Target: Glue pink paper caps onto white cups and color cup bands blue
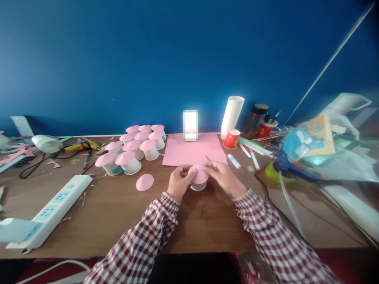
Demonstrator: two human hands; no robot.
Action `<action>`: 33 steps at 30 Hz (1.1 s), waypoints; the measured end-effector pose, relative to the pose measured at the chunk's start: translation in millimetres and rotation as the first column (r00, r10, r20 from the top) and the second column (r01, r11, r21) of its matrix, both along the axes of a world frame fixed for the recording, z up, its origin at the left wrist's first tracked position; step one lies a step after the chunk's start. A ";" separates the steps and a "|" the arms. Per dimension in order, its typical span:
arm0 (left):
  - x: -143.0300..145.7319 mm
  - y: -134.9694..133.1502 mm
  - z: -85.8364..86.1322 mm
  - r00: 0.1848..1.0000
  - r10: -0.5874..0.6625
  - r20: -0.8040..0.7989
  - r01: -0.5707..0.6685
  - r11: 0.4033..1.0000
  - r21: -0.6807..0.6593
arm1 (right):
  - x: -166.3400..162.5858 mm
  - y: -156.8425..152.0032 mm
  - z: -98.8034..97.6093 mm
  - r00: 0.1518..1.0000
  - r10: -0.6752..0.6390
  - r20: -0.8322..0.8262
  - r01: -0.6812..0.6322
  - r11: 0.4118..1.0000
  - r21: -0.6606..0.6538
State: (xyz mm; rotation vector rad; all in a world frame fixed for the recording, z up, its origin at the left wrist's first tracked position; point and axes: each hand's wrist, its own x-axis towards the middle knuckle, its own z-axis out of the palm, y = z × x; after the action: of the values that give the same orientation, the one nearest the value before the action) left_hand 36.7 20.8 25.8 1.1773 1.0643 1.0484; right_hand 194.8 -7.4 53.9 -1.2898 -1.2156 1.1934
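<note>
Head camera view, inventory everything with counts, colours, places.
Pink-topped cups: eleven, white, left
Loose cone: one, pink, left of hands
Held cone: one, pink, between hands
Held cup: one, white, under cone
Paper: count unclear, pink, behind hands
Pixelated object: one, whitish, paper's back
Roll: one, white, near wall
Printed cups: two, red, right
Jar: one, dark, between them
Markers: several, mixed, right
Glue guns: two, yellow left, blue right
Power strip: one, white, front left
Jug: one, whitish, far right
Table: one, brown, beneath
Wall: one, blue, behind
Clutter: uncountable, mixed, both sides
Sleeves: two, maroon-white checked, forearms
Left hand: one, on cone
Right hand: one, on cone
</note>
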 end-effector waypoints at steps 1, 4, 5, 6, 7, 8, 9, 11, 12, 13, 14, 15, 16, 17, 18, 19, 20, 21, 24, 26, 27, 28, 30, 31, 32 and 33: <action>0.3 0.1 -0.4 1.000 0.005 0.005 -0.005 1.000 -0.002 | 0.1 0.1 -0.3 1.000 -0.001 0.002 0.001 1.000 -0.001; 1.0 -0.1 -1.5 1.000 0.004 0.006 -0.004 1.000 -0.010 | 0.5 0.6 -2.6 1.000 -0.009 -0.003 0.009 1.000 0.007; 1.2 -0.2 -1.9 1.000 -0.001 0.003 0.001 1.000 -0.010 | 0.6 0.7 -3.5 1.000 -0.011 -0.003 0.011 1.000 0.013; 1.4 -0.5 -2.5 1.000 -0.001 0.001 0.001 1.000 -0.005 | 0.6 0.8 -4.3 1.000 -0.013 0.000 0.013 1.000 0.017; 1.7 -0.8 -3.1 1.000 0.005 0.001 -0.005 1.000 0.009 | 0.6 0.9 -4.8 1.000 -0.016 0.008 0.015 1.000 0.020; 2.0 -1.1 -3.8 1.000 0.017 0.001 -0.017 0.999 0.033 | 0.5 0.9 -5.0 1.000 -0.019 0.020 0.019 1.000 0.022; 2.4 -1.5 -4.5 1.000 0.030 0.000 -0.030 0.998 0.061 | 0.4 0.8 -5.0 0.999 -0.023 0.034 0.023 0.999 0.023; 3.2 -2.6 -5.7 0.999 0.036 -0.010 -0.035 0.994 0.102 | 0.3 0.5 -4.4 0.997 -0.033 0.064 0.031 0.999 0.032; 3.4 -3.2 -6.1 0.999 0.031 -0.020 -0.029 0.994 0.109 | 0.2 0.4 -4.0 0.997 -0.036 0.075 0.033 0.999 0.041; 3.5 -3.7 -6.4 0.999 0.022 -0.028 -0.018 0.994 0.108 | 0.3 0.2 -3.6 0.996 -0.037 0.083 0.033 0.998 0.051; 3.3 -4.2 -6.4 0.999 0.012 -0.034 -0.009 0.995 0.102 | 0.3 0.0 -3.3 0.995 -0.037 0.090 0.032 0.998 0.060; 2.8 -4.6 -6.3 0.999 0.001 -0.038 0.002 0.996 0.094 | 0.4 -0.1 -3.1 0.995 -0.037 0.097 0.031 0.997 0.067; 2.1 -4.8 -6.1 0.999 -0.008 -0.042 0.012 0.996 0.090 | 0.6 -0.4 -3.0 0.994 -0.037 0.103 0.030 0.997 0.071; 1.3 -4.9 -5.9 0.999 -0.016 -0.050 0.021 0.996 0.090 | 0.8 -0.6 -3.0 0.993 -0.038 0.110 0.030 0.997 0.072; 0.5 -4.8 -5.8 0.998 -0.022 -0.063 0.028 0.995 0.092 | 0.9 -0.8 -3.0 0.992 -0.039 0.118 0.030 0.997 0.071; -0.3 -4.6 -5.8 0.996 -0.025 -0.083 0.033 0.994 0.101 | 1.1 -1.0 -3.1 0.991 -0.039 0.126 0.030 0.997 0.069; -0.9 -4.3 -6.1 0.994 -0.019 -0.104 0.032 0.993 0.117 | 1.2 -1.1 -3.1 0.990 -0.041 0.136 0.032 0.997 0.068; -1.2 -3.9 -6.4 0.992 -0.011 -0.123 0.028 0.990 0.135 | 1.3 -1.2 -3.0 0.988 -0.044 0.146 0.034 0.997 0.067; -0.7 -3.2 -7.7 0.988 0.001 -0.155 0.024 0.987 0.157 | 1.5 -1.0 -2.9 0.985 -0.052 0.166 0.040 0.996 0.074; 0.1 -3.4 -7.7 0.988 0.001 -0.158 0.023 0.989 0.148 | 1.5 -0.7 -3.1 0.984 -0.051 0.171 0.037 0.996 0.084; 0.5 -3.6 -7.4 0.988 0.002 -0.157 0.021 0.989 0.143 | 1.6 -0.5 -3.2 0.984 -0.048 0.171 0.034 0.996 0.088; 0.8 -3.9 -6.9 0.988 0.004 -0.155 0.018 0.990 0.140 | 1.7 -0.5 -3.4 0.984 -0.047 0.171 0.032 0.995 0.089; 1.2 -4.4 -6.0 0.989 0.012 -0.149 0.009 0.990 0.139 | 2.1 -0.6 -3.7 0.986 -0.039 0.164 0.025 0.996 0.090; 1.2 -4.5 -5.7 0.989 0.017 -0.147 0.004 0.990 0.142 | 2.5 -0.8 -3.8 0.987 -0.038 0.158 0.023 0.995 0.093; 1.1 -4.6 -5.6 0.989 0.018 -0.148 0.003 0.990 0.144 | 2.9 -1.1 -3.8 0.988 -0.036 0.153 0.021 0.995 0.099; 1.0 -4.6 -5.6 0.989 0.015 -0.149 0.006 0.989 0.145 | 3.3 -1.5 -3.7 0.989 -0.032 0.148 0.016 0.994 0.106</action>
State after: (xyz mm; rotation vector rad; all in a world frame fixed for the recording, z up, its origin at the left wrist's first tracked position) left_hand 37.7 16.2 20.2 1.3896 1.1223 1.0679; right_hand 198.1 -9.0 50.3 -1.3301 -1.3485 1.0164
